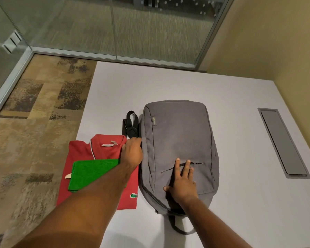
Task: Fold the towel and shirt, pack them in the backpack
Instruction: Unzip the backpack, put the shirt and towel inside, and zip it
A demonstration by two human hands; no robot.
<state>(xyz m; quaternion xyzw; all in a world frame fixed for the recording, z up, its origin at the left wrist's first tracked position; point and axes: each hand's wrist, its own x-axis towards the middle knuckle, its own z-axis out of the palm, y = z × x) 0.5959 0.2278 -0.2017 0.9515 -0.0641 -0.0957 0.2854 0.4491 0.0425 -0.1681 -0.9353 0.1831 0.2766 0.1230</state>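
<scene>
I see the right hand [182, 184] pressing flat, fingers spread, on the grey backpack [179, 140] by its front pocket zip. The left hand [132, 152] grips the backpack's left edge, fingers curled. Just left of that grip lies the folded red shirt [82, 151], the folded green towel [92, 173] on it, all on the white table [240, 97]

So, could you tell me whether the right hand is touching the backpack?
Touching: the head view shows the right hand lying flat, fingers spread, on the grey backpack.

A grey backpack [179, 149] is laid flat, front up. Just left of it, a folded green towel [91, 173] is stacked on a folded red shirt [82, 151].
</scene>
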